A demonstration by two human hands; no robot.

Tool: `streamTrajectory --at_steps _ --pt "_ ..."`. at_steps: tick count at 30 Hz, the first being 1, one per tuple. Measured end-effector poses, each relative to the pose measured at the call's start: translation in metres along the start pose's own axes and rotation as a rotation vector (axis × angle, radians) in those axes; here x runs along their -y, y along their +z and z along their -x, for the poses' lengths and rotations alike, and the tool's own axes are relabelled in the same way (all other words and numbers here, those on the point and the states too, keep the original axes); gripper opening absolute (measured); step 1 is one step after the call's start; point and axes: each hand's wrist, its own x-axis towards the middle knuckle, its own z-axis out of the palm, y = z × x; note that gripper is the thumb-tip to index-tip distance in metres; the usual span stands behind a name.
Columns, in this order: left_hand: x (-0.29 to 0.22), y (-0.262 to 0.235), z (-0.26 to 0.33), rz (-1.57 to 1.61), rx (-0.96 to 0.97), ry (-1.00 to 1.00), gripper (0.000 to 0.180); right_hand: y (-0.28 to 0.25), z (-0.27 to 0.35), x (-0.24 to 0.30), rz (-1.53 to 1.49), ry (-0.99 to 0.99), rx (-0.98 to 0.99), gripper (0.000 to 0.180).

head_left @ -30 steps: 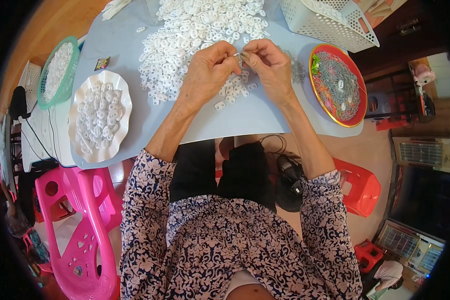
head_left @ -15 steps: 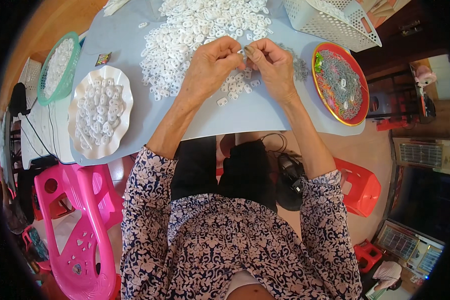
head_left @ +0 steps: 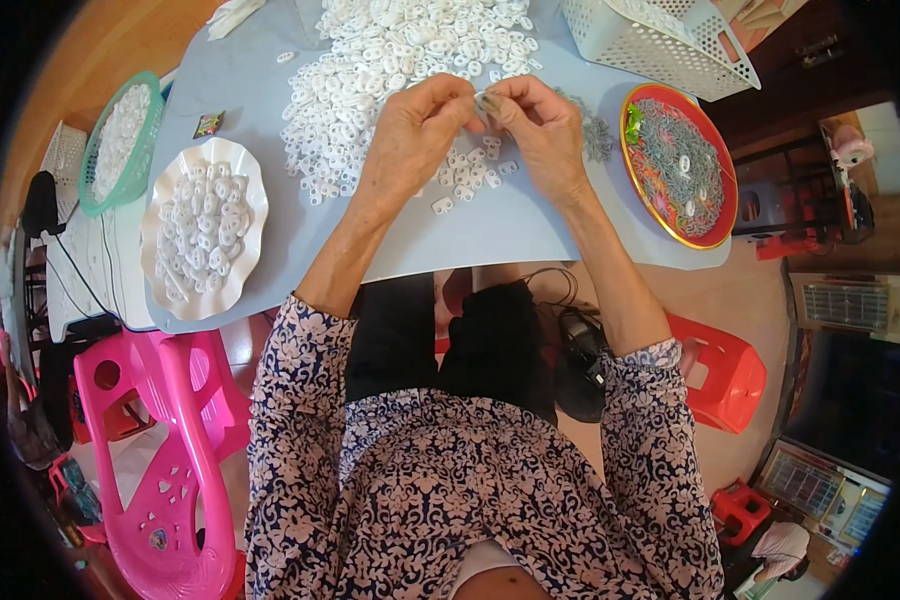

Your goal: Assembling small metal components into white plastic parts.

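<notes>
Over the grey table, my left hand (head_left: 417,128) and my right hand (head_left: 544,130) meet fingertip to fingertip, both pinched. Between them a bit of a small white plastic piece (head_left: 479,97) shows; the fingers cover most of it. Whether the right fingers also hold a small grey part cannot be made out. Just beyond the hands spreads a big heap of white oval pieces with two holes (head_left: 410,50). Several loose white pieces (head_left: 465,175) lie under and in front of the hands. A red, gold-rimmed tray (head_left: 727,205) of small grey parts (head_left: 675,150) sits at the right.
A scalloped white dish (head_left: 252,270) full of white pieces stands at the left, near a small colourful packet (head_left: 208,125). Beyond it is a green basket (head_left: 155,100). A white perforated basket (head_left: 660,45) is at the back right. A pink chair (head_left: 170,490) and red stool (head_left: 720,375) flank me.
My fingertips have come closer together around the small white piece, now more covered. The view has shifted slightly; the dishes and heap look the same.
</notes>
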Motion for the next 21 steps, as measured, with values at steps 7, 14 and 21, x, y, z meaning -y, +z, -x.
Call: streamTrajectory --at_steps 7,14,21 --pt "-0.005 -0.023 -0.006 -0.278 -0.314 0.198 0.012 0.0 -0.003 0.001 -0.195 0.082 -0.116 0.011" --pt "0.003 -0.009 -0.023 -0.834 -0.133 0.437 0.01 -0.002 -0.003 0.0 -0.106 0.053 -0.148 0.011" --pt "0.022 -0.009 -0.037 -0.988 -0.057 0.527 0.01 -0.003 -0.004 -0.005 -0.096 0.016 -0.126 0.012"
